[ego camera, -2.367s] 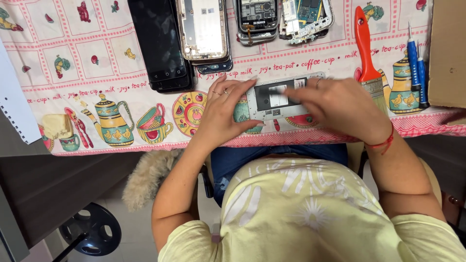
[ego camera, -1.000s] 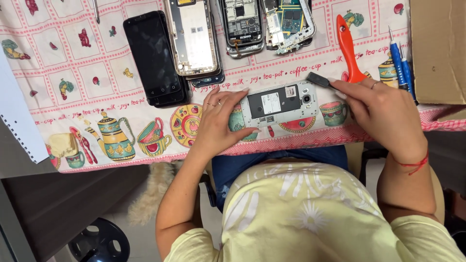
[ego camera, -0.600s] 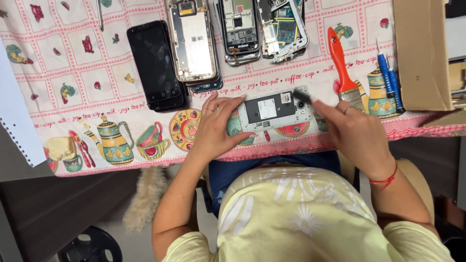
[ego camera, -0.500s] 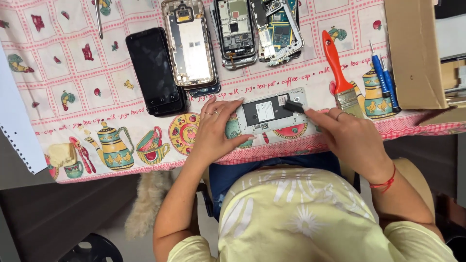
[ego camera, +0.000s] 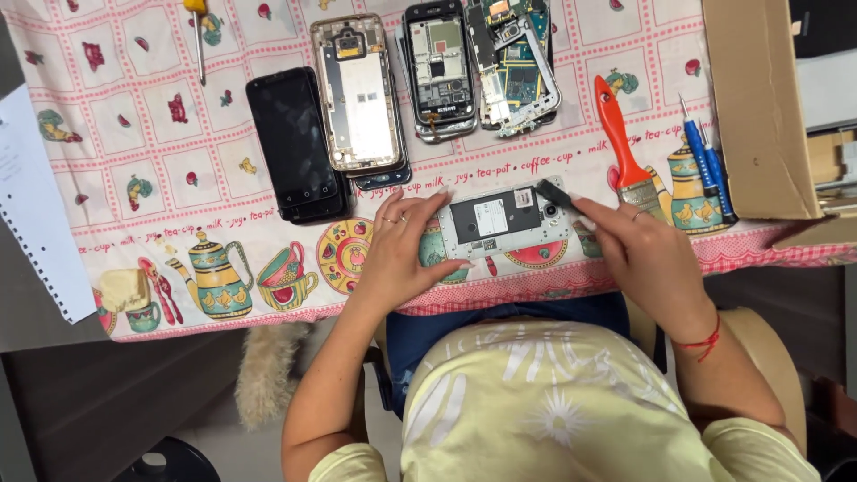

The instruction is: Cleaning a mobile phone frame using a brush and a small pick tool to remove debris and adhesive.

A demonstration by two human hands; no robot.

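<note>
While left hand [ego camera: 397, 254] steadies opened phone [ego camera: 500, 223], right hand [ego camera: 643, 254] seemingly pinches dark tool [ego camera: 555, 194]; brush [ego camera: 625, 147] beside.

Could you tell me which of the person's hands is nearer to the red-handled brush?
The right hand. It lies just below and beside the red-handled brush, while the left hand rests on the far end of the opened phone.
</note>
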